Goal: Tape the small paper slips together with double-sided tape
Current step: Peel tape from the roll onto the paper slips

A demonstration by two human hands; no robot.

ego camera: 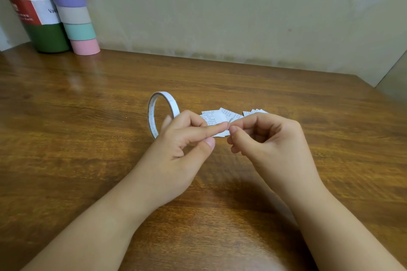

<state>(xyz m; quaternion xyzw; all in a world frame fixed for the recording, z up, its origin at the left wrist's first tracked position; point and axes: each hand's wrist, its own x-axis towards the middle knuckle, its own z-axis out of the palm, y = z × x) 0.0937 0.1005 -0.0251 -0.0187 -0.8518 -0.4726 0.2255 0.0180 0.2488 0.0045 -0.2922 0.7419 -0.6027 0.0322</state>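
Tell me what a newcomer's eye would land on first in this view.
First, the two hands meeting at the centre of the wooden table: the left hand and right hand pinch a small piece between their fingertips. Just behind them stands a thin white tape roll on edge, with printed paper slips fanned out to its right. At far left, a pastel-banded tube leans beside a green container by the wall.

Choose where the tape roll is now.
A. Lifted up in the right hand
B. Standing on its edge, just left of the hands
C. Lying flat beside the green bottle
B: the tape roll stands upright on the table, behind the left hand.
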